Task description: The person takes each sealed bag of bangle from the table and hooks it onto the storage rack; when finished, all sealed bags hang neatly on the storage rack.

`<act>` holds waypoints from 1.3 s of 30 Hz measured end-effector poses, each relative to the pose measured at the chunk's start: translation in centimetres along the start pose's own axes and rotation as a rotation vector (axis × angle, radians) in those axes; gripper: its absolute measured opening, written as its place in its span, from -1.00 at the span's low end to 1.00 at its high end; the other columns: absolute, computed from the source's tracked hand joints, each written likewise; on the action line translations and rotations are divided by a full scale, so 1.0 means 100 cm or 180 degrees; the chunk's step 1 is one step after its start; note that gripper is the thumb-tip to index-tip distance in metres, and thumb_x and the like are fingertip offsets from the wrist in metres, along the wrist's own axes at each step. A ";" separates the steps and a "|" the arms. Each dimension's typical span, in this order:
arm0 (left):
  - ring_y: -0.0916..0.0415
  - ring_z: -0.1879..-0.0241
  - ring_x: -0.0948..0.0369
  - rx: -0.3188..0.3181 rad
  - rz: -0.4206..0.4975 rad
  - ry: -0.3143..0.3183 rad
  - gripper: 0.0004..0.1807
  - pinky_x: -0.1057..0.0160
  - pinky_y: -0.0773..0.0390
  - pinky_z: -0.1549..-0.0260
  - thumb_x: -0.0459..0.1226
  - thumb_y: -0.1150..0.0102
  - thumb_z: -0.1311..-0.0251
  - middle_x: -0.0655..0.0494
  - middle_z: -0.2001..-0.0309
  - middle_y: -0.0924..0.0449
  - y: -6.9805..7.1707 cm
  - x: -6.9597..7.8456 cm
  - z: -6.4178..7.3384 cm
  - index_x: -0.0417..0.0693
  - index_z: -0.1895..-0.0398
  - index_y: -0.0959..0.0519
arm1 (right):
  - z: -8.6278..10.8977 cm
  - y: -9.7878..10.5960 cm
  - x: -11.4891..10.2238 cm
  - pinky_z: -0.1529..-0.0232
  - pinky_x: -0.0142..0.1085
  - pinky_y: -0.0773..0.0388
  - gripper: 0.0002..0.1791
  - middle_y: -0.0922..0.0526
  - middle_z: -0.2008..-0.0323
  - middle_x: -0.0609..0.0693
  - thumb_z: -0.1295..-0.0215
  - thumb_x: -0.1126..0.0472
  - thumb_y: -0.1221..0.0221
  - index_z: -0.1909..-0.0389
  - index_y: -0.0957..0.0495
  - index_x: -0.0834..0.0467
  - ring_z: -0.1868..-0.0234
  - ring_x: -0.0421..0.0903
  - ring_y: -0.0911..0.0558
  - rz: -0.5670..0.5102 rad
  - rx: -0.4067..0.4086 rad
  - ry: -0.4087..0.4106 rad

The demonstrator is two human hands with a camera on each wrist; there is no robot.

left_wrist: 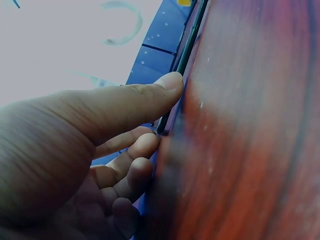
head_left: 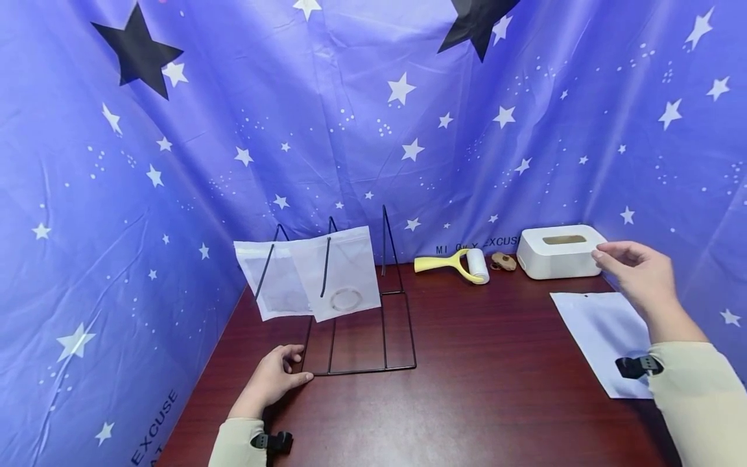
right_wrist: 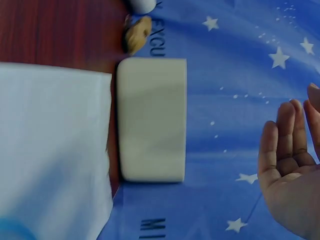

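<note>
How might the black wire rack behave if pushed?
The black wire rack probably slides rather than rolls, given its flat, straight-sided base. It looks light for its size, just thin rods and open gaps. The pale pouches it carries may sway, looking thin and sheetlike.

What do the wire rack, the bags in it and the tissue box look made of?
Wire rack: probably metal with a black coating; its rods are thin and evenly dark.
Bags: likely thin, matte, translucent plastic; a ring seems to show through one.
Tissue box: probably hard white plastic; smooth with rounded, seemingly moulded corners.
</note>
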State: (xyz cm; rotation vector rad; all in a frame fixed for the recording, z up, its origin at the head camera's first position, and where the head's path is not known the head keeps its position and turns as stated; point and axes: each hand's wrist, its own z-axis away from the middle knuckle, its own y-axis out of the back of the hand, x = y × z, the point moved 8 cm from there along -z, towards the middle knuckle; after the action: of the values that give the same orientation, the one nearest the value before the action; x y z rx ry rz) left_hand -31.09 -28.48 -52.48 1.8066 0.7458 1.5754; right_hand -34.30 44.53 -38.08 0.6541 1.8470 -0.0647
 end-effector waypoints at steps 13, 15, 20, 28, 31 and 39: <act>-0.43 0.34 0.27 0.0041 -0.0078 -0.0017 -0.32 0.22 -0.47 0.27 -0.19 -0.70 0.06 0.25 0.21 -0.59 0.000 -0.001 0.000 -0.11 -0.20 -0.67 | -0.012 -0.007 0.044 0.31 -0.60 -0.46 -0.68 -0.61 0.30 -0.61 -0.39 0.02 -0.40 -0.05 -0.67 0.06 0.27 -0.58 -0.55 0.0633 -0.0715 -0.0067; -0.43 0.34 0.27 0.0046 -0.0071 -0.0033 -0.32 0.21 -0.47 0.27 -0.19 -0.70 0.06 0.24 0.21 -0.59 0.000 -0.001 0.000 -0.12 -0.20 -0.67 | -0.013 -0.011 0.051 0.28 -0.59 -0.47 -0.65 -0.59 0.25 -0.60 -0.40 0.01 -0.39 -0.09 -0.63 0.07 0.24 -0.58 -0.53 0.0689 -0.0891 -0.0084; -0.42 0.34 0.26 0.0053 -0.0062 -0.0055 -0.31 0.21 -0.46 0.27 -0.19 -0.71 0.06 0.23 0.21 -0.59 0.001 0.000 0.001 -0.14 -0.19 -0.66 | -0.015 -0.016 0.067 0.26 -0.52 -0.50 -0.41 -0.57 0.13 -0.47 -0.41 -0.07 -0.36 -0.24 -0.52 0.25 0.19 -0.59 -0.46 0.0966 -0.1159 -0.0131; -0.44 0.34 0.26 0.0051 -0.0033 -0.0031 -0.30 0.20 -0.47 0.26 -0.19 -0.71 0.06 0.21 0.19 -0.62 0.004 0.000 0.001 -0.13 -0.21 -0.66 | -0.017 -0.020 0.082 0.19 -0.46 -0.41 -0.24 -0.55 -0.24 0.40 -0.43 -0.15 -0.31 -0.37 -0.43 0.35 0.04 -0.37 -0.50 0.1381 -0.1357 -0.0165; -0.44 0.33 0.25 0.0011 -0.0043 0.0013 -0.29 0.19 -0.47 0.25 -0.18 -0.71 0.05 0.19 0.18 -0.62 0.004 -0.001 0.001 -0.12 -0.22 -0.65 | -0.015 -0.017 0.089 0.19 -0.48 -0.39 -0.21 -0.56 -0.23 0.42 -0.43 -0.17 -0.31 -0.36 -0.43 0.39 0.07 -0.45 -0.48 0.1441 -0.1440 -0.0208; -0.43 0.33 0.25 -0.0010 -0.0013 0.0029 -0.30 0.19 -0.47 0.25 -0.18 -0.71 0.05 0.18 0.19 -0.61 0.000 -0.001 0.000 -0.12 -0.22 -0.65 | -0.012 -0.013 0.105 0.02 -0.29 -0.45 -0.16 -0.42 -0.31 0.54 -0.50 -0.13 -0.25 -0.40 -0.32 0.52 -0.14 0.09 -0.59 0.1622 -0.1834 -0.0315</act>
State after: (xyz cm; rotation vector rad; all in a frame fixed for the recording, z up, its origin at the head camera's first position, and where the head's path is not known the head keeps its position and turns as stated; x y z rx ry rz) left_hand -31.07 -28.59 -52.50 1.7958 0.7503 1.5824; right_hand -38.34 48.06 -47.27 0.6693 1.4529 0.7293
